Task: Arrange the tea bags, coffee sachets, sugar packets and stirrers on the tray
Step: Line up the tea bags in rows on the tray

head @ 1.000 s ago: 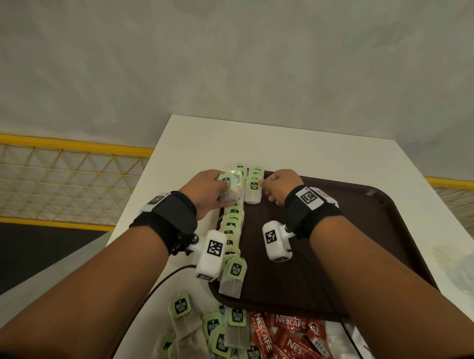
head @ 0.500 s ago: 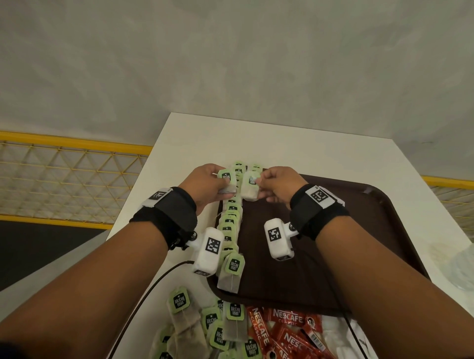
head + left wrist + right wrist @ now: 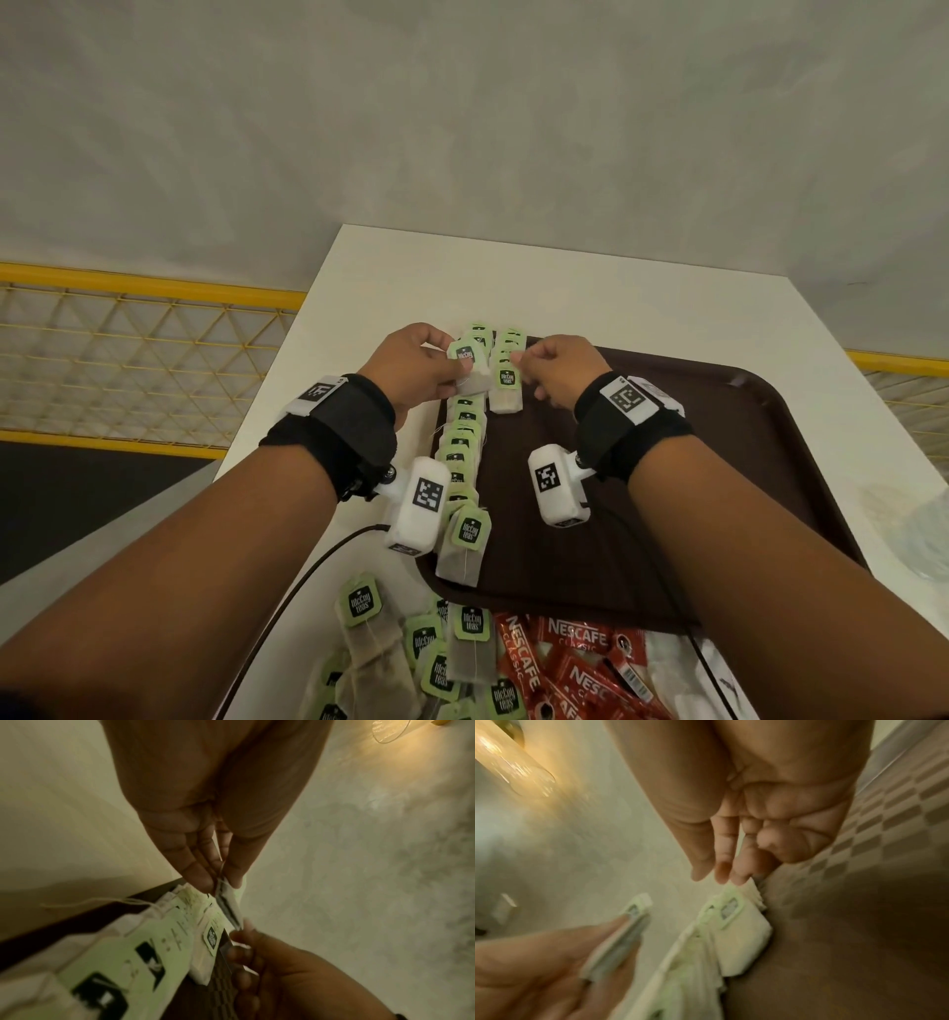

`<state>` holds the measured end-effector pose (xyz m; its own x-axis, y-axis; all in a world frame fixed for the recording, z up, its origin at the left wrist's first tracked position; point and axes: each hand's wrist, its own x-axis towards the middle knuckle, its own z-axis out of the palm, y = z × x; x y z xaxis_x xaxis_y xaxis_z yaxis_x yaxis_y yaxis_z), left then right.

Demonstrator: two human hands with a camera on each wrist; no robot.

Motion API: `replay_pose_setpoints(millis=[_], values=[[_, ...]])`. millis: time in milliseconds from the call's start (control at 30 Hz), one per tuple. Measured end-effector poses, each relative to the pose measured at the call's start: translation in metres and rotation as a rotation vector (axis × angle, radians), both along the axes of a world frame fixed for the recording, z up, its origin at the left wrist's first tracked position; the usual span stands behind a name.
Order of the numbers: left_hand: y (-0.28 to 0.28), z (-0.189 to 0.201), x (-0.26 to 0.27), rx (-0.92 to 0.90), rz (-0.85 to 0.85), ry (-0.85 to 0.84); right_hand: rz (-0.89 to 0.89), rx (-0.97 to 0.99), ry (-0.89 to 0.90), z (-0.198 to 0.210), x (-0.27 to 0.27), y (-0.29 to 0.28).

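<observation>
Pinched between thumb and forefinger of left grip: one pale paper tea bag with a green tag, lifted clear at the far-left corner of the dark brown plastic tray, tag uppermost and pouch hanging. Just right of it, a short second row of tea bags, with right grip resting fingertips on its far end. Cannot tell whether anything is nipped there. Nearer, a long overlapping row of tea bags along the tray's left rim.

Best done this way, by judgement:
- Lower the pouch first, then lay the tag flat so it overlaps its neighbour like the others.
- Steady the short row with the right fingertips during the set-down, since light paper shifts easily.
- Mind the loose string, likely to snag a neighbouring tag.

Beyond the tray's near edge, on the white surface, a loose heap of tea bags and red coffee sachets not yet placed. No stirrers visible.

Against a second before: same pinch, same corner, long row and heaps unmoved. Right fingertips seemingly crept from beside the short row's front bag towards its far end.
</observation>
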<state>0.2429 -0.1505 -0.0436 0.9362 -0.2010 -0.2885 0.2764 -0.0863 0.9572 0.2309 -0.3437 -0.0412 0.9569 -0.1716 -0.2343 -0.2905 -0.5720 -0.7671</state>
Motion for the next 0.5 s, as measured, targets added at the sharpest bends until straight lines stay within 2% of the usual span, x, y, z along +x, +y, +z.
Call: replay_pose_setpoints(millis=[67, 167, 300, 500], values=[[-0.001, 0.001, -0.001, 0.001, -0.006, -0.014, 0.102, 0.158, -0.017, 0.004, -0.005, 0.004], [-0.005, 0.004, -0.003, -0.006, -0.029, -0.019, 0.202, 0.219, -0.007, 0.008, -0.008, 0.009], [-0.008, 0.005, -0.006, 0.031, -0.039, -0.023, 0.096, 0.214, 0.024, 0.004, -0.011, 0.004], [-0.008, 0.009, -0.009, 0.098, 0.010, -0.032, -0.042, 0.080, 0.245, 0.002, -0.018, 0.003]])
